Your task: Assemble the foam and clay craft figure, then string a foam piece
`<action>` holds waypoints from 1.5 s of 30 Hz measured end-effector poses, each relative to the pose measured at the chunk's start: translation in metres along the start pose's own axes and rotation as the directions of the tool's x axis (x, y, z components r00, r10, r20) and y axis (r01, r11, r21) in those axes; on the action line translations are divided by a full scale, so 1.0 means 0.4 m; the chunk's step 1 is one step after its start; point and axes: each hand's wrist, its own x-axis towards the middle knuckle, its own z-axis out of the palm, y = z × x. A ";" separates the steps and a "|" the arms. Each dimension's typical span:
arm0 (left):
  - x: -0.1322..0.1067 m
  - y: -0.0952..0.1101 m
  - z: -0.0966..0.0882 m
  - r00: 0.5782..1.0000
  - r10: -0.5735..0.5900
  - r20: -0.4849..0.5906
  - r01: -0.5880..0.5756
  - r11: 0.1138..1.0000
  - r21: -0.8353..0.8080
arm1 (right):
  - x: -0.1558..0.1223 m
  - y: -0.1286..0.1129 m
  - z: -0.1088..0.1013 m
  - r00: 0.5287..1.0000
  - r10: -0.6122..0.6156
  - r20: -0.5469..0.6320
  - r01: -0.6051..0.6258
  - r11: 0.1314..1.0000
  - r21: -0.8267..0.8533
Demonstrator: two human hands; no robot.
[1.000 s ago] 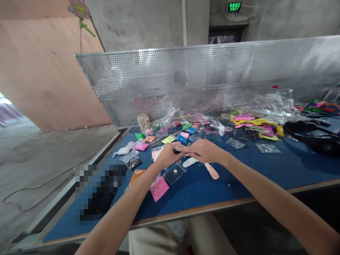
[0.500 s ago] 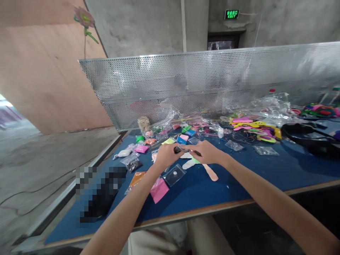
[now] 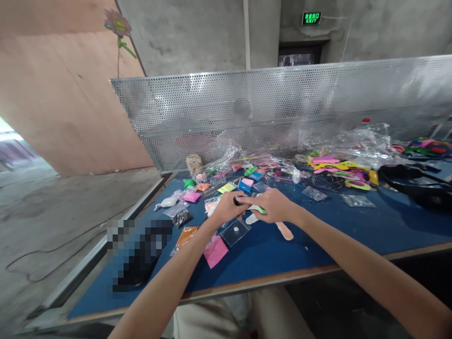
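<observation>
My left hand (image 3: 228, 207) is closed around a small black lump (image 3: 238, 200), which shows between thumb and fingers. What the lump is made of is too small to tell. My right hand (image 3: 277, 205) meets it from the right, its fingers bent and their tips against the lump and the left fingers; whatever lies under them is hidden. Below the right hand lies a flat figure of foam-like pieces, with a white part (image 3: 252, 219), a green part (image 3: 262, 210) and a peach strip (image 3: 284, 231). Nearer me are a clear bag with a white dot (image 3: 236, 231) and a pink packet (image 3: 215, 252).
Several coloured packets, such as an orange packet (image 3: 187, 235) and a bag of black material (image 3: 181, 217), lie on the blue table (image 3: 268, 261). Bright cutouts (image 3: 339, 165) and a black headband-like frame (image 3: 395, 181) are at right. A perforated metal screen (image 3: 212, 108) stands behind.
My right fingers have moved left onto my left hand, closing the small gap between the hands. Dark material seen at the right fingertips before is now hidden. The view has shifted slightly.
</observation>
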 end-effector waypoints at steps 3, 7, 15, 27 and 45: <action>0.003 -0.003 0.003 0.999 0.027 -0.030 -0.025 0.997 0.071 | 0.001 -0.002 0.006 0.996 0.056 -0.066 -0.053 0.997 0.047; 0.003 -0.007 0.006 0.980 0.098 -0.170 -0.050 0.963 0.265 | -0.002 0.002 0.009 0.991 0.125 -0.054 -0.115 0.979 0.170; 0.002 -0.047 -0.004 0.937 0.316 -0.148 -0.171 0.785 0.596 | -0.003 0.016 0.007 0.995 0.052 0.091 -0.080 0.933 0.350; 0.010 -0.042 -0.014 0.874 0.451 -0.179 -0.311 0.804 0.506 | 0.002 -0.005 -0.021 0.851 0.312 -0.422 -0.058 0.855 0.516; 0.009 -0.036 -0.025 0.872 0.445 -0.202 -0.277 0.790 0.546 | 0.014 0.002 -0.009 0.886 0.463 0.042 0.005 -0.100 0.995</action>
